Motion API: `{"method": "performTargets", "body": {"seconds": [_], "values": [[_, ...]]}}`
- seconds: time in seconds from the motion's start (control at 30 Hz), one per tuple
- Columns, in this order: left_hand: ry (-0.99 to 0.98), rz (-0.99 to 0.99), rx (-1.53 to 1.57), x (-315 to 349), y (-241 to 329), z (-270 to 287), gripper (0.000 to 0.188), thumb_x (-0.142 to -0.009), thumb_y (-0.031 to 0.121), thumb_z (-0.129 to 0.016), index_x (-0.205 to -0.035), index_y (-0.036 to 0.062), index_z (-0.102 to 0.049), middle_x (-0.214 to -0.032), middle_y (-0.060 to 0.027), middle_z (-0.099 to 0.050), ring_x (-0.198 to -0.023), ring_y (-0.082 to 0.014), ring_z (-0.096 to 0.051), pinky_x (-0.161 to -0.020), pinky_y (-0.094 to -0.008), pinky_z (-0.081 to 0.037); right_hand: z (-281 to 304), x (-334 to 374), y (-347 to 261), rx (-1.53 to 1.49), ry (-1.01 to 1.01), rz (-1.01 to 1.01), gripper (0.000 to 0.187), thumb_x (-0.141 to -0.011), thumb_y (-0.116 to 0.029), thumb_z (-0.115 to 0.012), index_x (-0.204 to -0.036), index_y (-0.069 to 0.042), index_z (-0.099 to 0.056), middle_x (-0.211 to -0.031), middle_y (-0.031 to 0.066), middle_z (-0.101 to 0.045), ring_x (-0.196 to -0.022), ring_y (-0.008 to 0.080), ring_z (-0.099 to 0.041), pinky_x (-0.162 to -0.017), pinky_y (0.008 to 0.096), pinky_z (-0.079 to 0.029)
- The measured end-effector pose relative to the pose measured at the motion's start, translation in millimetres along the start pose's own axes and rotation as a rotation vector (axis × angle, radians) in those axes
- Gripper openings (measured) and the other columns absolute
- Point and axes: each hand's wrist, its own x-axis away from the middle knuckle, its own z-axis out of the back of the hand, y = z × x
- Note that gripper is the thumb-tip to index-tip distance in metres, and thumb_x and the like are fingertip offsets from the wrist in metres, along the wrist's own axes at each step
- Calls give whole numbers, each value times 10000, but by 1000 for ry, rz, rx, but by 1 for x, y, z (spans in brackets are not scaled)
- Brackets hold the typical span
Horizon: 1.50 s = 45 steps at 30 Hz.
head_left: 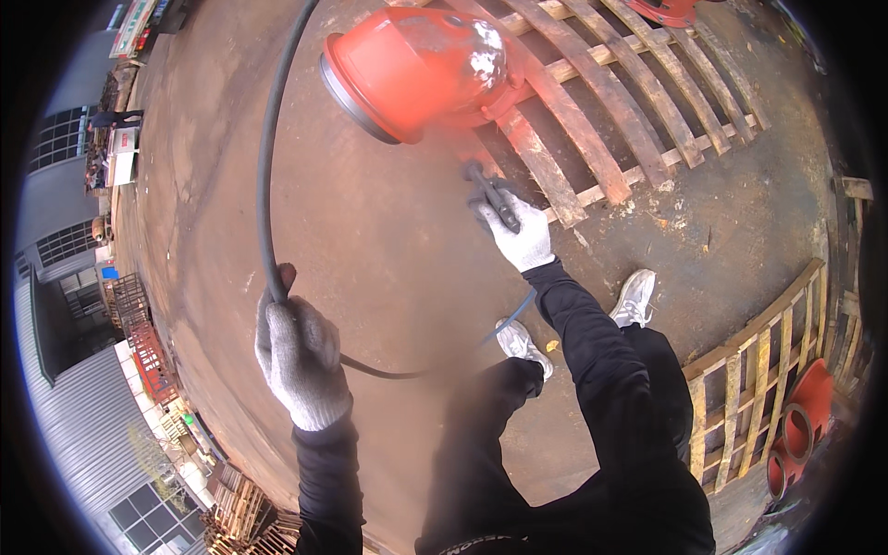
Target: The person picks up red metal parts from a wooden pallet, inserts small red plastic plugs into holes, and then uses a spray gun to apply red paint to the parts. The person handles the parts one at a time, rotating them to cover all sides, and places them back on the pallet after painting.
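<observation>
My left hand [301, 356], in a white knit glove, is closed around a thick black hose [266, 176]. From that grip the hose rises past the top edge, and another stretch runs right from below the hand into a blurred patch. My right hand [520, 231], gloved in white with dark-stained fingers, grips a dark handheld tool [499, 205]. Its rounded head points up and left toward a large orange-red flanged pipe fitting [421, 74], apart from it. I cannot make out the tool's exact kind. The fitting rests on a slatted wooden pallet [592, 166], with white patches on its side.
A thin blue hose [509, 319] passes between my right forearm and my shoe. Another pallet [754, 379] lies at the right, beside more red pipe fittings [797, 430]. Part of a red fitting [666, 11] shows at the top. Far left, a person [116, 119] stands near grey buildings.
</observation>
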Motion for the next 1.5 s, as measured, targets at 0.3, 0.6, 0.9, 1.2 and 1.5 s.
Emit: {"method": "performTargets", "body": {"seconds": [0.3, 0.6, 0.9, 1.2, 1.5], "values": [[-11, 33, 61, 8, -28, -28, 457, -1126, 268, -526, -1425, -76, -513, -653, 53, -364, -482, -32, -321, -432, -220, -249, 0, 5, 41, 167, 104, 170, 326, -910, -260, -816, -1129, -30, -743, -899, 184, -759, -811, 345, -758, -753, 383, -597], [30, 16, 33, 6, -38, -39, 460, -1117, 285, -539, -1431, -49, -504, -655, 50, -363, -486, -37, -313, -430, -219, -238, 10, 8, 60, 110, 211, 35, 323, -936, -254, -779, -1182, -53, -724, -892, 170, -740, -802, 354, -740, -745, 397, -588], [-32, 45, 95, -2, -39, -52, 475, -1120, 270, -528, -1462, -56, -484, -655, 40, -356, -476, -49, -310, -421, -226, -241, 20, 14, 68, 311, 82, 68, 335, -907, -288, -807, -1142, -54, -753, -933, 152, -761, -814, 329, -749, -744, 379, -594], [-2, 19, 25, -8, -55, -58, 460, -1128, 271, -507, -1455, -52, -489, -655, 42, -354, -478, -48, -302, -423, -225, -239, -1, 22, 82, 211, 200, -189, 391, -913, -355, -793, -1122, -28, -755, -929, 204, -758, -854, 386, -746, -783, 432, -603], [-241, -34, 226, -23, -76, -41, 468, -1156, 275, -422, -1512, -28, -444, -684, 11, -345, -446, -75, -283, -392, -217, -280, -19, -3, 102, 174, 81, -198, 366, -937, -434, -708, -913, -70, -717, -844, 181, -714, -804, 390, -696, -733, 506, -540]]}}
